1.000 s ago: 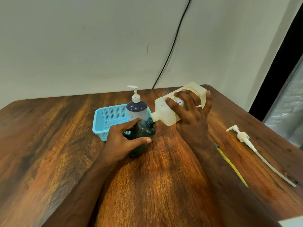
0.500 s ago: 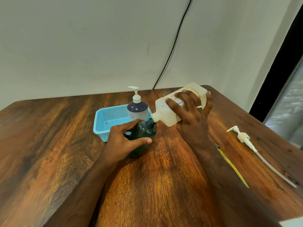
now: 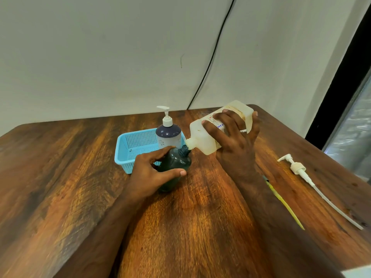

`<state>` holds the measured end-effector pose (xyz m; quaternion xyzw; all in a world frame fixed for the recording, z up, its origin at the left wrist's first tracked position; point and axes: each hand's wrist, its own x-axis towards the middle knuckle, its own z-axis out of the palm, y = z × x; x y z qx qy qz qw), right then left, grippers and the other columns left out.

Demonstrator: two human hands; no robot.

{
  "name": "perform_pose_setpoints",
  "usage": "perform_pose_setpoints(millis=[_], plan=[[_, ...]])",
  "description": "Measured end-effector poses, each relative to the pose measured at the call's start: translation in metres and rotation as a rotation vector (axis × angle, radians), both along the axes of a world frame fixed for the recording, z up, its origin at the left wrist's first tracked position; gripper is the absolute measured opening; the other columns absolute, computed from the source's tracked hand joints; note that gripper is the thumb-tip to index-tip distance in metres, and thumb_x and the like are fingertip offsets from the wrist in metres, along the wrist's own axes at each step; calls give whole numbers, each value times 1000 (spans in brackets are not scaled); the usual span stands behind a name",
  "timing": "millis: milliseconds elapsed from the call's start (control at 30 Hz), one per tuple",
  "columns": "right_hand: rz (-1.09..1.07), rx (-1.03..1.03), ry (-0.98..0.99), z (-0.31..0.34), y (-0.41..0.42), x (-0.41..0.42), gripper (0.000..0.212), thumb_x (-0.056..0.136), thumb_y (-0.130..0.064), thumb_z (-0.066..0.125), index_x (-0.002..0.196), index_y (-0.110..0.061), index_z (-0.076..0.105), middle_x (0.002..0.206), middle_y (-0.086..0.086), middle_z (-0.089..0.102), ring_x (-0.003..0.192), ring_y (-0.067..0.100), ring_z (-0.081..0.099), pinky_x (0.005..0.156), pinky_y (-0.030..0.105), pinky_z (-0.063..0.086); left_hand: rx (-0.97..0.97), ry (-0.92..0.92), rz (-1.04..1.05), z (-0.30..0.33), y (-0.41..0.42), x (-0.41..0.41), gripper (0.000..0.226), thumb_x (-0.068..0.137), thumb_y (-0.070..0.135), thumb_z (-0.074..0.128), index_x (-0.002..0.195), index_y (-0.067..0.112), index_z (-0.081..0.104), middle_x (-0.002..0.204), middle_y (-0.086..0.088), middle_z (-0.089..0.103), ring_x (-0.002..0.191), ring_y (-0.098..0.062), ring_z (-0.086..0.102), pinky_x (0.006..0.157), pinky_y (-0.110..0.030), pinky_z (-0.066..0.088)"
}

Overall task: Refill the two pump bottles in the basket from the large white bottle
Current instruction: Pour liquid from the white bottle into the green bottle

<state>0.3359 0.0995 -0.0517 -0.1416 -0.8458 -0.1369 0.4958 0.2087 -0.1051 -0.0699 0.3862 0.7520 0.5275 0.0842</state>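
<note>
Now squarish white plastic bottle (image 3: 208,135) tipped, spout meeting rounded dark bottle (image 3: 176,165)

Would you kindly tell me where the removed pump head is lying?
The pump head lies on the table at the right, beyond the right hand.

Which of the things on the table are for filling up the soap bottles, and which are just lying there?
For the job:
large white bottle, tipped in the right hand
dark bottle, held by the left hand
pump bottle in the blue basket
loose pump

Just lying there:
yellow strip
black cable on the wall
</note>
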Motion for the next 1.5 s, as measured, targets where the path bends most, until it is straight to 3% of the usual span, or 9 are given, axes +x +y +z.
perform_pose_setpoints(millis=[233, 467, 567, 700, 933, 1500], plan=[[10, -6, 11, 1, -1, 1, 71, 73, -23, 84, 134, -30, 48, 136, 15, 56, 136, 32, 36, 112, 71, 15, 6, 16, -9, 1, -1, 0, 81, 58, 54, 81, 133, 35, 60, 133, 11, 62, 106, 7, 51, 80, -13, 41], [-9, 13, 13, 1, -1, 1, 68, 75, -22, 83, 133, -30, 49, 135, 13, 56, 136, 32, 38, 112, 71, 16, 24, 27, -22, -1, -2, -1, 79, 59, 54, 82, 132, 34, 61, 132, 9, 64, 117, -5, 55, 84, -17, 45], [-7, 13, 14, 1, -1, 2, 67, 75, -22, 83, 133, -30, 50, 135, 13, 57, 136, 32, 38, 112, 71, 14, 18, 37, -26, -2, -1, -2, 86, 56, 63, 86, 133, 32, 61, 132, 10, 65, 116, -3, 55, 85, -18, 46], [-7, 7, 10, 1, -1, 1, 68, 75, -23, 83, 133, -31, 49, 135, 13, 56, 136, 33, 38, 112, 71, 15, 18, 30, -27, -2, -2, -3, 90, 52, 70, 77, 132, 33, 62, 130, 13, 65, 116, -3, 56, 88, -21, 48], [2, -4, 11, 0, 0, 1, 69, 74, -22, 83, 134, -30, 49, 136, 13, 55, 136, 33, 38, 112, 71, 15, 24, 25, -25, 0, -1, -1, 82, 57, 55, 82, 133, 32, 61, 130, 12, 64, 113, 2, 53, 86, -18, 46], [2, -17, 17, 1, -2, 1, 65, 74, -21, 84, 132, -27, 56, 135, 14, 56, 135, 32, 37, 114, 67, 11, 11, 37, -12, 0, -2, -1, 80, 59, 54, 82, 133, 32, 61, 129, 13, 64, 111, 3, 53, 85, -18, 46]])
